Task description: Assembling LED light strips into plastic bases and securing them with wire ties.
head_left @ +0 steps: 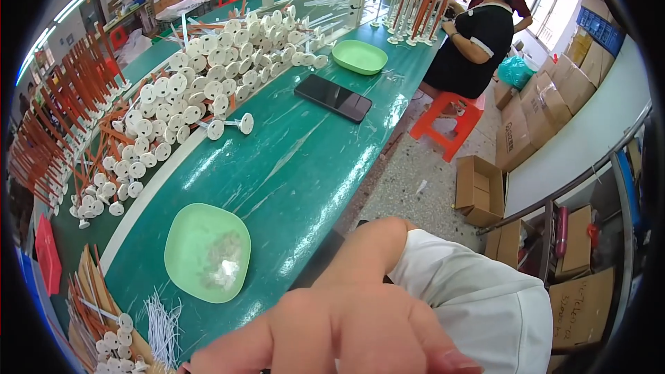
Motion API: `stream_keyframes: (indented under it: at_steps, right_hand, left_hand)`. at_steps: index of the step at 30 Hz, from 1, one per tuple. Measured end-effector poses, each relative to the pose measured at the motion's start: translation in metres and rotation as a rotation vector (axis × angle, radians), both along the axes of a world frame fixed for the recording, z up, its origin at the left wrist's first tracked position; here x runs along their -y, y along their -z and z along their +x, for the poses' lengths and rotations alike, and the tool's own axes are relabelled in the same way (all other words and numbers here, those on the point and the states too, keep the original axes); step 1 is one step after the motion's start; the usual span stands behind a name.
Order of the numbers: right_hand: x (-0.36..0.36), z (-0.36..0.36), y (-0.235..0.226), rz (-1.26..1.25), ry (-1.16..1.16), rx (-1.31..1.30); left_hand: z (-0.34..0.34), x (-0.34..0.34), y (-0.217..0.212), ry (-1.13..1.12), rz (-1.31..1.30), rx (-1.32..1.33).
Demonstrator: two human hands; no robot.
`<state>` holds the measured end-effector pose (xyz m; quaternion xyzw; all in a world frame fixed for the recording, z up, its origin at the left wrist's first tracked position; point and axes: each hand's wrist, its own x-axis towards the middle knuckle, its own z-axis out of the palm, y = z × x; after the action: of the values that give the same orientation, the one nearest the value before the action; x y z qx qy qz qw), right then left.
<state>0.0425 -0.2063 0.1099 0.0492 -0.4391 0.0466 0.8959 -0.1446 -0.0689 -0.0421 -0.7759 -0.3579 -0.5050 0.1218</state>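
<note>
My right hand (346,325) looms very near at the lower edge, its bare forearm running back to a white sleeve (471,298). Its fingers are bent, and most fingertips lie beyond the edge, so whatever they grip is hidden. My left hand is out of view. Beyond the right hand, a light green tray (183,242) stands on the green table (277,180) with small clear, shiny pieces in it. A bundle of thin white strands (163,322) lies beside that tray. Farther off is a black phone (334,97), lying flat near a second green tray (360,57).
White round-based parts with stems (208,76) are heaped along the table's left side. Brown rods (76,97) stand in rows behind. A person in black (474,41) works at the far right, near a red stool (450,121). Cardboard boxes (479,190) line the right wall.
</note>
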Motion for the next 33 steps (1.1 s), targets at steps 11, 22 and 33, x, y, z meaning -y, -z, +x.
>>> stream_keyframes:
  at_steps: [11, 22, 33]
  right_hand:
    - [-0.014, 0.067, -0.005, -0.303, 0.051, 0.441]
    - [-0.120, 0.193, 0.030, -0.949, 0.875, 0.717]
    - [-0.282, 0.212, -0.008, -1.494, 1.248, 1.399]
  left_hand:
    - [-0.015, -0.009, 0.027, 0.079, -0.147, 0.131]
    - [-0.009, 0.002, 0.007, 0.073, -0.174, 0.007]
    - [-0.007, -0.003, 0.002, 0.049, -0.227, -0.003]
